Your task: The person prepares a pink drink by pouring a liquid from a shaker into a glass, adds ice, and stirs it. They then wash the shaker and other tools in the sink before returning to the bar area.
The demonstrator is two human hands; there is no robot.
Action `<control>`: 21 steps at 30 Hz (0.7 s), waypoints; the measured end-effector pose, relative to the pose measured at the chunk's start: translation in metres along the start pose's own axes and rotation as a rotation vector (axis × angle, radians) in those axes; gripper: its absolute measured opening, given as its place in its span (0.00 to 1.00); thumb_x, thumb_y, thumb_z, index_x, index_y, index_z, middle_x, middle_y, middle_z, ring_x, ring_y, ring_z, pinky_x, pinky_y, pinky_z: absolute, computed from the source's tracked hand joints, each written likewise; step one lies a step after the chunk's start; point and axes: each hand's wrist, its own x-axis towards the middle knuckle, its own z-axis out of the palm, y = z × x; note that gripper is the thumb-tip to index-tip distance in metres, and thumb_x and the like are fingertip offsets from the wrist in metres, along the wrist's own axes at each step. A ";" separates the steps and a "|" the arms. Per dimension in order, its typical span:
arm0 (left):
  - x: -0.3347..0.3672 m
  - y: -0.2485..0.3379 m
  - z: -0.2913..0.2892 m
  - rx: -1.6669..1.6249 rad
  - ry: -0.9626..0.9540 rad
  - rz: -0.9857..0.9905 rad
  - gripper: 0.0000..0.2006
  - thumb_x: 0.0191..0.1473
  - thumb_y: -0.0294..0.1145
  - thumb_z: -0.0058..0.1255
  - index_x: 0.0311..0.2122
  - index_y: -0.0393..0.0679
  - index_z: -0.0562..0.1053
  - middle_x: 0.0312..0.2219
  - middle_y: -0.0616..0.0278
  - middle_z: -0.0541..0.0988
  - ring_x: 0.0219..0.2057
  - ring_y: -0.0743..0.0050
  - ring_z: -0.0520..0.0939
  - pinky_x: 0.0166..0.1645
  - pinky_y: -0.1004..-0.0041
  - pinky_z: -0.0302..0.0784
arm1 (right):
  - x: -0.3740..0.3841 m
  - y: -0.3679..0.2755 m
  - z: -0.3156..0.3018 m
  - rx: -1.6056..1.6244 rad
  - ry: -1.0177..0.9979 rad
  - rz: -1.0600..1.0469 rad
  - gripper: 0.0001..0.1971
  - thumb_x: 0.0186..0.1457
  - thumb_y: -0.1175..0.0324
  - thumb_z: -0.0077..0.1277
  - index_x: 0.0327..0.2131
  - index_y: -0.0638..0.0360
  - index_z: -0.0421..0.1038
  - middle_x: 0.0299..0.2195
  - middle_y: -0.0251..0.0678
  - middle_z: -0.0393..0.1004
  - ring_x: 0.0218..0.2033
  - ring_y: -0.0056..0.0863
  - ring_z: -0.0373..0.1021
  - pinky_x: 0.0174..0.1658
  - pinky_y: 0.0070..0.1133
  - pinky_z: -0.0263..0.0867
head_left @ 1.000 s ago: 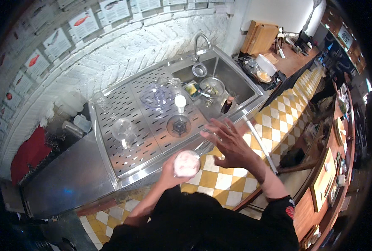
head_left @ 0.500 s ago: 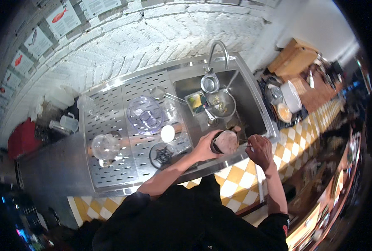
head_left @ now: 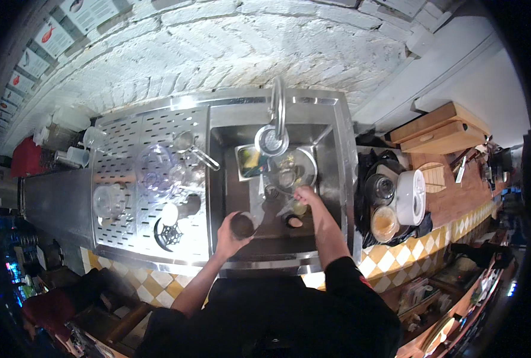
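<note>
At the front left of the sink [head_left: 328,232], my left hand [head_left: 227,237] is wrapped around a dark round cup [head_left: 242,225]. My right hand [head_left: 305,194] is closed in a fist at the near edge of a metal bowl [head_left: 309,167] holding greenish scraps. What the fist grips is blurred and mostly hidden. Left of the bowl sits a rectangular metal container [head_left: 249,173] with yellow and green pieces. Below my right hand, a dark round piece with a pinkish lump [head_left: 293,221] lies on the sink floor. A round metal strainer [head_left: 271,141] is under the faucet [head_left: 279,107].
The slotted drainboard [head_left: 119,230] on the left holds a clear plastic lid [head_left: 156,164], a handled strainer [head_left: 185,141], a clear pitcher [head_left: 107,200] and a black ring-shaped piece [head_left: 169,234]. To the right stand a white oval dish [head_left: 411,198], a glass jar [head_left: 380,188] and wooden boards [head_left: 438,134].
My left hand has brought the cup back over the sink, its pinkish-brown face now turned from view. My right hand has left the cup, where it held a thin utensil, and reached to the bowl.
</note>
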 end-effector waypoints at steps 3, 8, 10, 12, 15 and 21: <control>0.005 0.016 0.002 -0.023 0.053 -0.045 0.43 0.31 0.29 0.74 0.56 0.40 0.64 0.47 0.50 0.77 0.50 0.54 0.79 0.54 0.64 0.75 | 0.017 -0.009 -0.006 0.476 -0.235 0.180 0.15 0.60 0.62 0.39 0.22 0.54 0.67 0.13 0.22 0.58 0.09 0.14 0.47 0.11 0.18 0.39; 0.025 0.018 0.006 -0.135 0.071 -0.091 0.42 0.30 0.29 0.75 0.55 0.39 0.65 0.46 0.50 0.77 0.48 0.56 0.80 0.53 0.63 0.76 | -0.013 -0.022 -0.010 0.640 -0.234 -0.045 0.13 0.63 0.59 0.41 0.27 0.54 0.65 0.12 0.19 0.52 0.09 0.11 0.44 0.12 0.17 0.37; 0.047 0.020 0.009 -0.104 0.058 -0.049 0.42 0.30 0.32 0.75 0.54 0.39 0.65 0.45 0.51 0.77 0.48 0.56 0.80 0.52 0.63 0.76 | -0.028 -0.022 -0.009 0.680 -0.216 -0.211 0.14 0.64 0.59 0.42 0.27 0.53 0.65 0.12 0.20 0.51 0.09 0.12 0.44 0.13 0.17 0.38; 0.073 0.024 0.014 -0.104 0.026 -0.080 0.42 0.31 0.33 0.76 0.54 0.39 0.65 0.45 0.51 0.77 0.48 0.56 0.80 0.52 0.62 0.76 | -0.068 -0.049 0.001 0.705 -0.079 -0.322 0.14 0.65 0.57 0.43 0.27 0.52 0.64 0.13 0.20 0.52 0.11 0.13 0.45 0.15 0.17 0.41; 0.114 0.026 0.023 -0.104 0.017 -0.039 0.43 0.30 0.39 0.77 0.53 0.38 0.65 0.45 0.48 0.76 0.48 0.54 0.79 0.53 0.60 0.75 | -0.094 -0.087 0.009 0.935 -0.078 -0.471 0.16 0.67 0.54 0.42 0.31 0.54 0.64 0.15 0.21 0.54 0.13 0.13 0.49 0.17 0.16 0.44; 0.173 0.041 0.021 0.007 0.017 0.111 0.47 0.29 0.42 0.78 0.56 0.38 0.64 0.47 0.46 0.75 0.48 0.51 0.79 0.52 0.62 0.76 | -0.070 -0.202 0.017 1.326 -0.051 -0.361 0.25 0.59 0.43 0.53 0.20 0.44 0.54 0.13 0.19 0.48 0.11 0.13 0.46 0.14 0.17 0.39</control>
